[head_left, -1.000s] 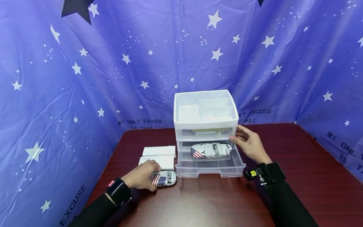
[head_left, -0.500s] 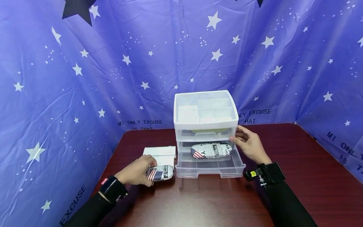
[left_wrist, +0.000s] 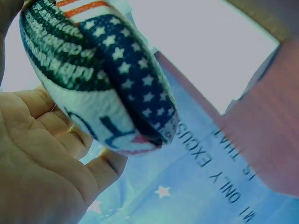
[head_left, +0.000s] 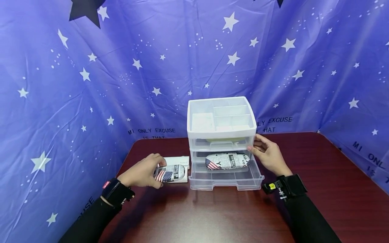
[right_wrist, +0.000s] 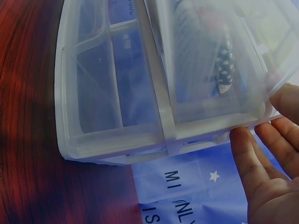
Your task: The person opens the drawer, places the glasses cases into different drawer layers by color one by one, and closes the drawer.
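My left hand [head_left: 142, 171] grips a glasses case [head_left: 172, 173] with a newspaper and American flag print, holding it above the white boxes at the left of the drawer unit [head_left: 222, 133]. In the left wrist view the same glasses case [left_wrist: 100, 79] appears close up and tilted, my thumb partly out of frame. At the unit's right side, my right hand [head_left: 269, 156] rests its fingertips and thumb against the front corner. The lower drawer [head_left: 223, 185] is pulled out, with a second glasses case [head_left: 227, 161] of similar print lying in it.
Two white flat boxes [head_left: 179, 160] lie beside the unit, partly hidden by the held case. The top tray [head_left: 202, 121] is divided into compartments. Something yellowish shows through the shut upper drawer [head_left: 220, 144]. A blue starred curtain [head_left: 170, 67] hangs behind the dark red table [head_left: 212, 216].
My left hand has lifted the glasses case off the table and carried it up and away from me, over the white boxes. The right hand and drawer unit stay in place.
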A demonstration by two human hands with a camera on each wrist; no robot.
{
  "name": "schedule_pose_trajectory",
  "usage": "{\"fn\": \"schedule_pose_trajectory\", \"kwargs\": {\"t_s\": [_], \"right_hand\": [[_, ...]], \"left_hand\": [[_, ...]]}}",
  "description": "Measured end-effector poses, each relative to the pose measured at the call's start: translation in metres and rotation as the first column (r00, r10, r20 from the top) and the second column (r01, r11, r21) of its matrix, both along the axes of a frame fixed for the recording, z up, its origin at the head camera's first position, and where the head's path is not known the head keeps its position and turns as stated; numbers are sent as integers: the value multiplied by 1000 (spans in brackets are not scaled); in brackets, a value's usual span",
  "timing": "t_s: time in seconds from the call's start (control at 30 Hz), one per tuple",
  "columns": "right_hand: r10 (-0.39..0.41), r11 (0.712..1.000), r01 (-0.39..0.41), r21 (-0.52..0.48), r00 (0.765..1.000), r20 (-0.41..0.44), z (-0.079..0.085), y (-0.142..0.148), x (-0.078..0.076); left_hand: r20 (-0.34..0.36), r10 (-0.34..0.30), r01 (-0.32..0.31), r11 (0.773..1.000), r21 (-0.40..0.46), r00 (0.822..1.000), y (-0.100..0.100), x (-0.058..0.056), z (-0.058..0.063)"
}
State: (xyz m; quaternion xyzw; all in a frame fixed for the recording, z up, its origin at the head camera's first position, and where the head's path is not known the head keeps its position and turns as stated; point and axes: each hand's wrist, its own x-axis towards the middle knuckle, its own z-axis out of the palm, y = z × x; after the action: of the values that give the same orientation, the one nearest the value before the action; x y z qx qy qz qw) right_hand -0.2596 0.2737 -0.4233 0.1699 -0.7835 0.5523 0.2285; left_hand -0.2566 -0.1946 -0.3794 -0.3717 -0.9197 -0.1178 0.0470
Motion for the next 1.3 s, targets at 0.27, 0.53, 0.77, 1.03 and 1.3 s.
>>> {"fn": "schedule_pose_trajectory", "kwargs": {"t_s": [0.27, 0.53, 0.77, 1.03, 1.3], "right_hand": [[0, 1000, 0, 9, 1000, 11, -1, 0, -1], [3, 1000, -3, -5, 1000, 31, 0, 2, -1], [6, 1000, -6, -13, 1000, 16, 1, 0, 0], [0, 1000, 0, -7, 1000, 25, 3, 0, 2], [5, 1000, -4, 24, 1000, -13, 17, -8, 13]], "left_hand": [[-58, -49, 51, 998, 42, 997, 10, -4, 25], [-62, -100, 104, 992, 77, 993, 31, -5, 44], [-92, -178, 188, 976, 114, 980, 53, -7, 48], [-133, -236, 251, 962, 109, 963, 84, -8, 50], [-158, -215, 236, 964, 124, 964, 109, -4, 44]]}}
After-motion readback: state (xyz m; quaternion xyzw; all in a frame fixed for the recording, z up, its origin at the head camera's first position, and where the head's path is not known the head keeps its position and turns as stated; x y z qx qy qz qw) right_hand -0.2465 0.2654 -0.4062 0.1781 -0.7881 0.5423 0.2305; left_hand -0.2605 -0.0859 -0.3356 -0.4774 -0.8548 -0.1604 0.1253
